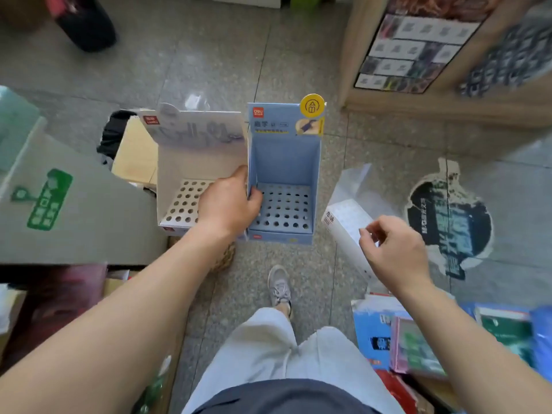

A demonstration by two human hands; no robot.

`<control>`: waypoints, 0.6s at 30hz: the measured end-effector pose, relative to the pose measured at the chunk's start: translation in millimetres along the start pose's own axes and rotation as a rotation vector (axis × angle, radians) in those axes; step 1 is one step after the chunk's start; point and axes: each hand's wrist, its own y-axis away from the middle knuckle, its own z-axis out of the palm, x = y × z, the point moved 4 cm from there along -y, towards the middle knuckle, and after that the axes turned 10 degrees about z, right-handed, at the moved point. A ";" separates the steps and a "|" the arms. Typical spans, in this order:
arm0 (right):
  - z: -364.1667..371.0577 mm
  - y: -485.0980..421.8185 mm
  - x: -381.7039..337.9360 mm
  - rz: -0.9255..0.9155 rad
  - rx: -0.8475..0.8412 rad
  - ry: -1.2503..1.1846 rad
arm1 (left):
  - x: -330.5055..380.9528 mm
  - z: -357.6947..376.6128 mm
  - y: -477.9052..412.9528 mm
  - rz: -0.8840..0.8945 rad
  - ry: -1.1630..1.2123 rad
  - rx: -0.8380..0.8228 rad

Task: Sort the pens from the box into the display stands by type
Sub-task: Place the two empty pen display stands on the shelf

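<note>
Head view: the left hand [230, 201] curls its fingers over the left wall of the blue display stand [283, 162] and grips it. The white display stand [191, 162] stands against it at 9 o'clock. Both are folded card, with upright printed backboards and floors punched with rows of round holes. At the blue stand's 3 o'clock lies a long white box [343, 221] in clear wrap. The right hand [397, 252], fingers curled, is at its edge; whether it pinches the box I cannot tell.
</note>
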 end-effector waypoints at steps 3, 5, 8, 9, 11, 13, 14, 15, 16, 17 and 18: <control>-3.8 -78.1 -36.8 -0.003 -0.004 0.001 | -14.4 -15.0 -81.7 -0.025 -0.002 0.007; -4.7 -129.2 -61.6 -0.026 0.001 0.004 | -23.1 -23.9 -132.3 -0.040 -0.011 0.005; -2.2 -208.7 -101.0 -0.064 -0.006 0.009 | -39.5 -36.1 -207.2 -0.066 -0.014 0.021; 0.5 -236.3 -113.6 -0.076 -0.011 0.014 | -46.3 -39.5 -231.5 -0.080 -0.015 0.030; 6.6 -291.4 -140.9 -0.098 -0.029 0.010 | -61.3 -46.2 -280.2 -0.118 -0.022 0.043; 12.3 -348.7 -168.9 -0.123 -0.056 0.000 | -76.2 -51.8 -330.2 -0.163 -0.034 0.051; 15.7 -378.5 -182.8 -0.139 -0.075 -0.002 | -83.5 -55.4 -355.3 -0.185 -0.041 0.051; 19.1 -406.5 -197.3 -0.156 -0.096 0.002 | -91.3 -59.3 -378.6 -0.210 -0.043 0.051; 22.0 -433.1 -213.1 -0.175 -0.111 0.006 | -99.5 -63.7 -401.6 -0.236 -0.038 0.056; 24.0 -459.7 -230.2 -0.198 -0.119 0.013 | -107.4 -69.0 -425.2 -0.263 -0.032 0.065; 25.7 -486.2 -246.4 -0.216 -0.129 0.023 | -115.9 -74.8 -447.6 -0.291 -0.025 0.078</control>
